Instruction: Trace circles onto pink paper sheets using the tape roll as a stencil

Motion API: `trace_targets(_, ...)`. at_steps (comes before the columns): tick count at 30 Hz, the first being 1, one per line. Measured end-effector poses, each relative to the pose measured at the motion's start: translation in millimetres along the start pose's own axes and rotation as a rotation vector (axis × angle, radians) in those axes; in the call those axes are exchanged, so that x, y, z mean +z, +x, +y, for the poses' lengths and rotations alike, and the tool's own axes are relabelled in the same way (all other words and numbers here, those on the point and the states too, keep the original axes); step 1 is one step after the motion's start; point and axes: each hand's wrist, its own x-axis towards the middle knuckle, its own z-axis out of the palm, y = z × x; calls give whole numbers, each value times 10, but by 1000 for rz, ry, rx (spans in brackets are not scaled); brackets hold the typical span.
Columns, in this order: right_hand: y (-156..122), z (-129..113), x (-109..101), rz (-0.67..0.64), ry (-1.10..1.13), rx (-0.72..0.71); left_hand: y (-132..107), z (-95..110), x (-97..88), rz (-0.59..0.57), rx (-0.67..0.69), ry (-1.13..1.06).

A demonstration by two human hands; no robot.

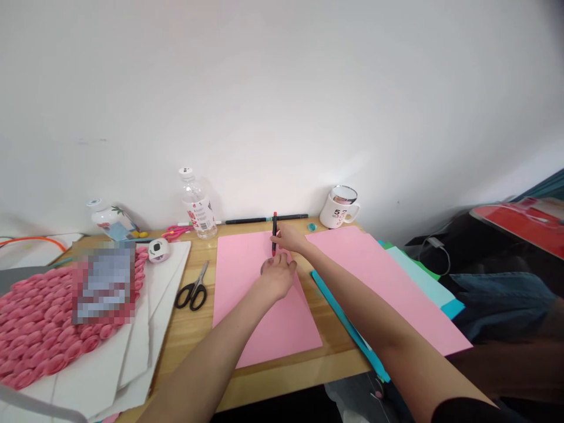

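Observation:
A pink paper sheet (259, 299) lies flat on the wooden table (194, 329) in front of me. My right hand (288, 238) grips a black marker with a red end (274, 230), held upright with its tip on the sheet near the far edge. My left hand (278, 276) rests on the sheet just below the marker, fingers curled over a small round clear object (265, 268) that it presses down. The marker tip sits at that object's rim.
Black-handled scissors (192, 291) lie left of the sheet. Further left are white boards (145, 329) and a pink woven piece (35, 329). A water bottle (197, 205), a white mug (338, 209) and a long black pen (264, 220) stand along the wall. More coloured sheets (396, 282) lie right.

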Motion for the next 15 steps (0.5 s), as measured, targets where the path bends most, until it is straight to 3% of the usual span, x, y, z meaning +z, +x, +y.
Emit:
trace_targets(9,-172,160,-5,86,81,112,16,-49,86,70,22,-101)
trace_targets(15,-319,213,-68,172,295,156,-35,-82,74,122,58,-84)
